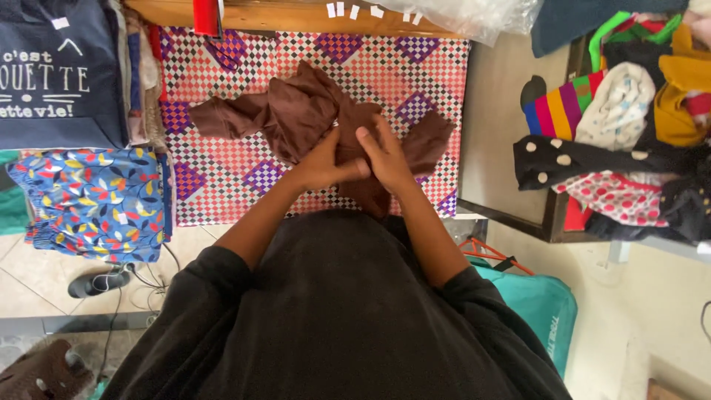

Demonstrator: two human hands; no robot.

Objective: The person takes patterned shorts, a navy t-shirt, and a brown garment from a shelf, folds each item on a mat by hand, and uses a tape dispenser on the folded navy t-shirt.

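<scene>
A crumpled brown garment [296,111] lies on a table covered with a red, white and purple checked cloth [215,170]. My left hand [322,163] and my right hand [385,155] meet over the middle of the garment, both gripping its fabric close together. One sleeve of the garment stretches out to the left, another part spreads to the right. My dark sleeves and chest fill the lower part of the view.
A dark blue printed shirt [59,74] and a blue floral garment [96,200] hang at the left. A heap of colourful clothes [622,133] sits on a table at the right. A teal bag [541,304] stands on the floor, and clear plastic [474,15] lies at the top.
</scene>
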